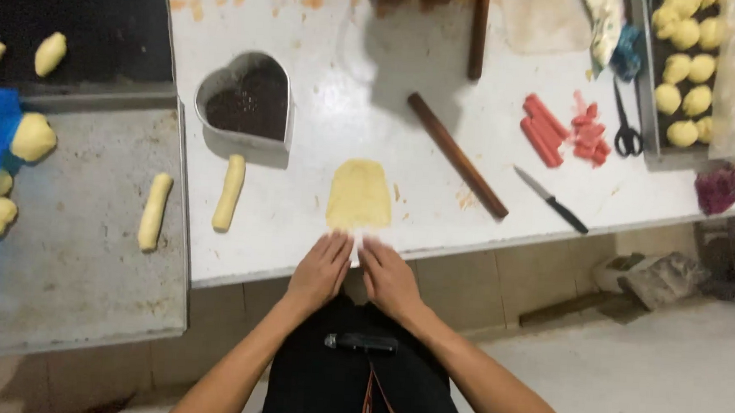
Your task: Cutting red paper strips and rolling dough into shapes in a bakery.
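Left hand (321,269) and right hand (387,275) flat, open, side by side at near edge of dough sheet (359,194) on table (349,80); roll evenly, light pressure, fingertips level.

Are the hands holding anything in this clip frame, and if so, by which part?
Nothing is gripped. The left hand and right hand lie flat, fingertips touching the near edge of the flattened pale yellow dough sheet on the white table.

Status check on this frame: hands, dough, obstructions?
Left hand and right hand open, fingertips on near edge of flattened dough sheet. Rolling pin lies apart, right. Nothing between.
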